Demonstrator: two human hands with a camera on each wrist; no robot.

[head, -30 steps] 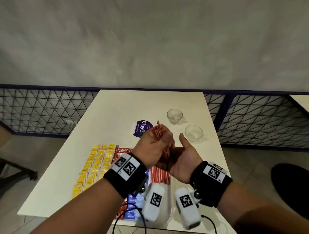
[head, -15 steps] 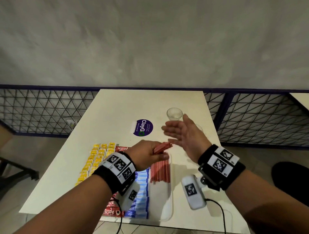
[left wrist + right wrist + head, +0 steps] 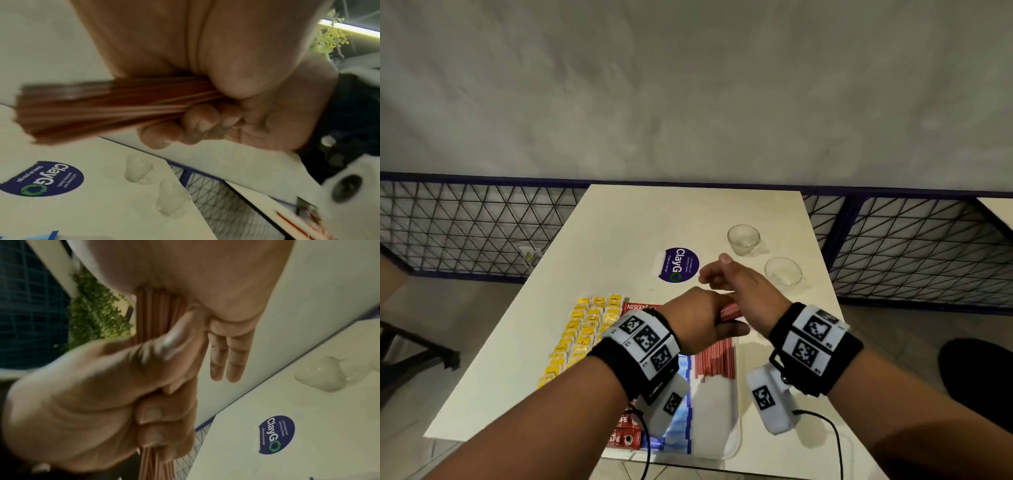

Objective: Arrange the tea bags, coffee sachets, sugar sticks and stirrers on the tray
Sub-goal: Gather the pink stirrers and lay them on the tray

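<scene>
My left hand (image 3: 702, 318) grips a bundle of thin red stirrers (image 3: 729, 311) in a fist above the white tray (image 3: 726, 411). In the left wrist view the fingers (image 3: 197, 123) curl round the bundle (image 3: 82, 110). My right hand (image 3: 739, 284) is flat, with its palm against one end of the bundle and its fingers (image 3: 226, 353) straight. More stirrers (image 3: 715, 359) lie in a row on the tray. Left of them are blue sugar sticks (image 3: 681, 421), red coffee sachets (image 3: 637, 306) and yellow tea bags (image 3: 585, 329), partly hidden by my left arm.
Two small glass cups (image 3: 743, 238) (image 3: 782, 270) stand on the white table (image 3: 619, 219), beyond my right hand. A round purple sticker (image 3: 678, 264) lies flat on the table. A blue mesh fence (image 3: 465, 233) runs behind the table. Cables hang off the near edge.
The bundle went from upright between both hands to lying sideways in my left fist. My right hand drew away open, then came back with its palm against the bundle's end.
</scene>
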